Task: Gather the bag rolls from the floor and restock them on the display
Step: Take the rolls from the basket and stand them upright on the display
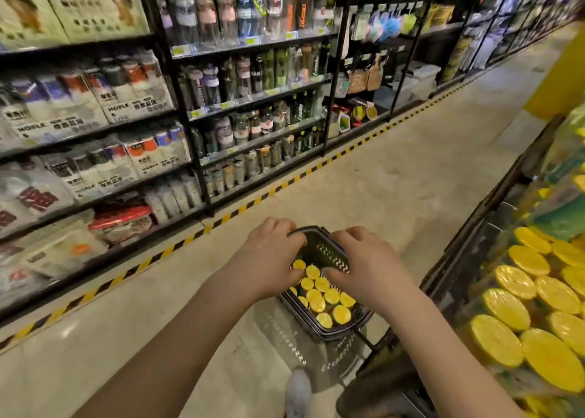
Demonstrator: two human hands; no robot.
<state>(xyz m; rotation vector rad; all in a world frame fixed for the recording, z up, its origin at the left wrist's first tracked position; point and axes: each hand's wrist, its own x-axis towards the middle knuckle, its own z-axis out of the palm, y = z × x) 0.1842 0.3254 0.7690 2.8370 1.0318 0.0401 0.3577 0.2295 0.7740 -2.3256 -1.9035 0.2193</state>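
Observation:
A black plastic basket (329,329) hangs above the floor at the lower middle of the head view, holding several yellow-ended bag rolls (319,300) standing upright. My left hand (272,259) grips the basket's left rim, fingers curled over its far corner. My right hand (367,265) grips the right rim, thumb inside against the wall. On the right, the display (474,259) holds several more yellow-ended bag rolls (519,291) packed end up.
Black shelving (196,152) full of bottles and paper goods lines the left side, edged by a yellow-and-black floor stripe (285,183). The beige aisle floor (395,171) runs ahead. A light shoe (299,392) shows below the basket.

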